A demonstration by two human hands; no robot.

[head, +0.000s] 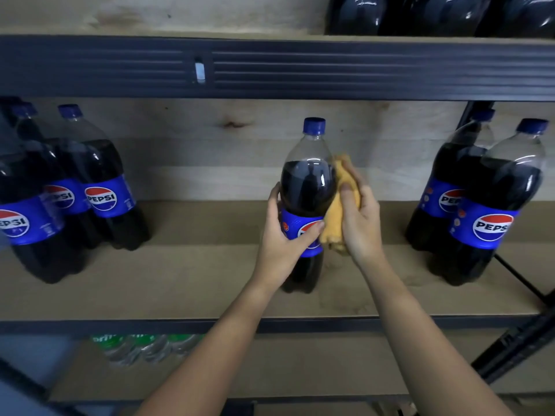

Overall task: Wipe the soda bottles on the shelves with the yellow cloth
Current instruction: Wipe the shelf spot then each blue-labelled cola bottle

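The dark metal shelving unit with pale wooden boards (192, 283) filled the view, its top beam (120, 67) crossing high and its right upright (516, 349) slanting off the lower right corner. On the middle board, open wood lay on both sides of the centre bottle, well apart from the groups at either end.

The left cluster of dark cola bottles with blue labels and blue caps (99, 181) ran off the left edge, the nearest one cut by the frame and the far ones hiding each other. The right group of the same cola bottles (492, 205) overlapped too, the far one mostly hidden. Up top, dark shrink-wrapped bottles (435, 13) showed only their bases. Below, green-labelled clear bottles (141, 346) were blurred and half hidden by the shelf edge.

Dead centre, the single cola bottle with a blue cap (306, 187) stood upright on the board, its base just behind the left forearm. The left hand (282, 238) gripped it around the blue label, thumb across the logo. The right hand (360, 217) clutched the crumpled yellow cloth (336, 217) and pressed it to the bottle's right side; much of the cloth was buried under the fingers.
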